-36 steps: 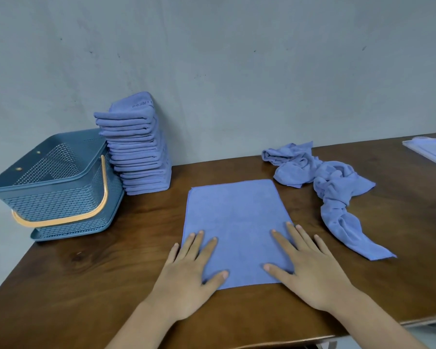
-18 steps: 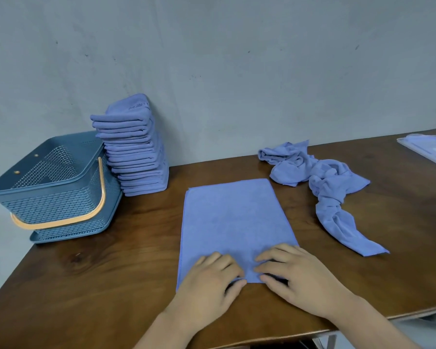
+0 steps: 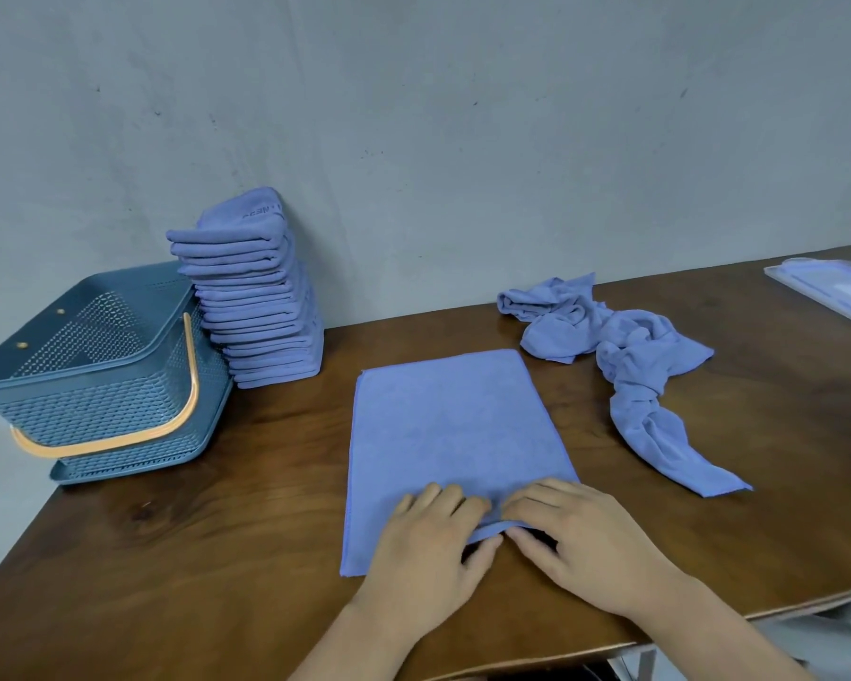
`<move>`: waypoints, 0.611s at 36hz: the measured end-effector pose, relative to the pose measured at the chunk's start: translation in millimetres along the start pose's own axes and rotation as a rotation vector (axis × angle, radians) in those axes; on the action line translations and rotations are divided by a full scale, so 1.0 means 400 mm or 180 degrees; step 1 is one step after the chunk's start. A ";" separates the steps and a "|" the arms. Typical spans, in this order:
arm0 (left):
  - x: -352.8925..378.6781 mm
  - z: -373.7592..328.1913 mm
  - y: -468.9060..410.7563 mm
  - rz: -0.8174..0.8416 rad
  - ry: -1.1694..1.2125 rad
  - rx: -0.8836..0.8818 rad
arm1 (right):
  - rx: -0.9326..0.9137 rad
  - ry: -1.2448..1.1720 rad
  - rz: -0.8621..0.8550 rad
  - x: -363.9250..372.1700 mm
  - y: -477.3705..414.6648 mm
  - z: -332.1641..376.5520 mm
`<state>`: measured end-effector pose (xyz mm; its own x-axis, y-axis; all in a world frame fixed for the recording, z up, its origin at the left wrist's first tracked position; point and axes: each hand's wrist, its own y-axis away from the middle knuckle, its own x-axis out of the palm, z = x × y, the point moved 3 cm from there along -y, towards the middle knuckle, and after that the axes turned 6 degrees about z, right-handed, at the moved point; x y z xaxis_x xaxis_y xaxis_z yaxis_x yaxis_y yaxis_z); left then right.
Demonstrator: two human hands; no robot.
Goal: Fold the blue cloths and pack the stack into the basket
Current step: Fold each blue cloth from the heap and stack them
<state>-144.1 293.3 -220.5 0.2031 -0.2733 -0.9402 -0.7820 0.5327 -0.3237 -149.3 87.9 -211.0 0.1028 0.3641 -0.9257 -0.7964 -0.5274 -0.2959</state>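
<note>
left hand point(image 3: 428, 543): lower centre of frame, fingers curled, pinching cloth point(image 3: 453, 425) edge | right hand point(image 3: 590, 538): just beside it, pinching same edge | forearms: enter from bottom edge

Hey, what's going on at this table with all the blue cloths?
A person is folding blue cloths at a wooden table. The left hand and the right hand pinch the near edge of a flat blue cloth spread in front of them, seemingly about to fold it. A tall stack of folded cloths stands by the wall beside the blue basket, which looks empty. The crumpled cloths to the right are not yet folded.
</note>
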 end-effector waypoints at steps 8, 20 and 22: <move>-0.026 0.116 0.087 0.0053 0.0339 -0.0349 | 0.0575 -0.0430 0.0013 -0.010 0.057 -0.086; -0.125 0.219 0.187 0.0012 0.1873 -0.1441 | 0.1473 -0.2369 -0.0205 -0.100 0.074 -0.075; -0.135 0.211 0.188 0.0000 0.2084 -0.1524 | 0.1496 -0.2566 -0.0215 -0.110 0.077 -0.073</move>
<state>-164.1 415.9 -203.1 -0.0670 -0.7657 -0.6397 -0.9795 0.1726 -0.1040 -161.2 33.3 -186.3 -0.1465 0.8980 -0.4150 -0.9812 -0.1852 -0.0544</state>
